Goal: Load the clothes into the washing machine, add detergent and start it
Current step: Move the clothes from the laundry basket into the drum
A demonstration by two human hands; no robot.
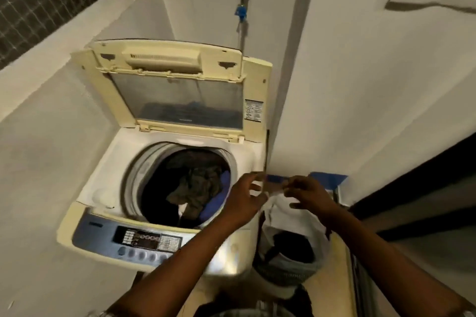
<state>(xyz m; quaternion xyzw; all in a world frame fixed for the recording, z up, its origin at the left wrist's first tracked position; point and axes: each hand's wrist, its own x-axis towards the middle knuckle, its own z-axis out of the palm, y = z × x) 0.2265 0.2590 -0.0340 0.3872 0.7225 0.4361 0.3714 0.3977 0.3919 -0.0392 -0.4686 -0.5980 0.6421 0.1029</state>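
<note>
Both hands, left (246, 201) and right (309, 194), hover right of the washing machine (103, 188), fingers loosely spread; any pinched item is blurred. Clothes (195, 188) fill its drum; beyond, its lid (177, 90) stands open.

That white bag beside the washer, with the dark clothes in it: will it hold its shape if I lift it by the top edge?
Probably not. The white bag looks like thin, creased fabric, so it should sag. The dark clothes sit low, likely pulling the bottom down.
</note>
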